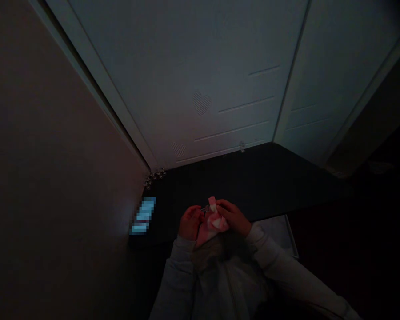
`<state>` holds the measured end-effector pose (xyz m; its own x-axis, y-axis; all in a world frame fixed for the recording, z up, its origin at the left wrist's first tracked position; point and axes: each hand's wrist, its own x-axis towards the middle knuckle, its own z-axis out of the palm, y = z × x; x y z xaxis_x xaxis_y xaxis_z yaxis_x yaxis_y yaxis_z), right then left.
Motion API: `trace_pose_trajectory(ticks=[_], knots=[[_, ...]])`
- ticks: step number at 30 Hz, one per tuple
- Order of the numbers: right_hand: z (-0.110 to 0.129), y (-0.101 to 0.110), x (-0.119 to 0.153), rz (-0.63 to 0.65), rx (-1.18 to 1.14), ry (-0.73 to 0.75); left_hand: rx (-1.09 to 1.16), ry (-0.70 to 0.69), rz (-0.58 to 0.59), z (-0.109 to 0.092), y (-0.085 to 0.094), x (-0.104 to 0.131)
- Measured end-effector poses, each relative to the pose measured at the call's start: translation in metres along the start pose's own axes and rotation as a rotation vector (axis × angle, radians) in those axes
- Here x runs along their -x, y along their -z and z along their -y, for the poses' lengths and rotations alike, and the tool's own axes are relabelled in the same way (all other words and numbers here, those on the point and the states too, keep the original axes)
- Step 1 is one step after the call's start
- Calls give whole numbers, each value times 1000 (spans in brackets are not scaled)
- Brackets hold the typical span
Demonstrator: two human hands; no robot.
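Observation:
The view is dim. A pink and white cloth (215, 221) is bunched between my two hands, close to my body at the near edge of a dark table (220, 178). My right hand (234, 217) is closed on the cloth near its upper end. On the cloth's left side, my left hand (190, 222) has its fingers curled round a small shiny item (204, 209), which looks like metal or clear plastic and touches or nearly touches the cloth. The exact shape of this item is too dark to tell.
A lit, blurred-out screen (143, 216) lies at the table's left end. Several small shiny objects (153, 177) stand at the back left corner, and another (242, 147) at the back edge. White panels (200, 66) rise behind. A pale tray-like object (276, 233) sits below the near edge.

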<state>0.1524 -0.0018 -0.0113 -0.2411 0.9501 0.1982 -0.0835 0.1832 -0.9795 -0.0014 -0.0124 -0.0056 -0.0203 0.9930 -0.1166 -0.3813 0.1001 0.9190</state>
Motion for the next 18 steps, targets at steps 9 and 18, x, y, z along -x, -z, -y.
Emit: trace_pose_trajectory(ticks=[9,18], knots=[[-2,-2,-2,28,53,1,39,-6,-6,3,4,-4],[4,-3,-1,9,190,29,44,7,-21,1,1,-3]])
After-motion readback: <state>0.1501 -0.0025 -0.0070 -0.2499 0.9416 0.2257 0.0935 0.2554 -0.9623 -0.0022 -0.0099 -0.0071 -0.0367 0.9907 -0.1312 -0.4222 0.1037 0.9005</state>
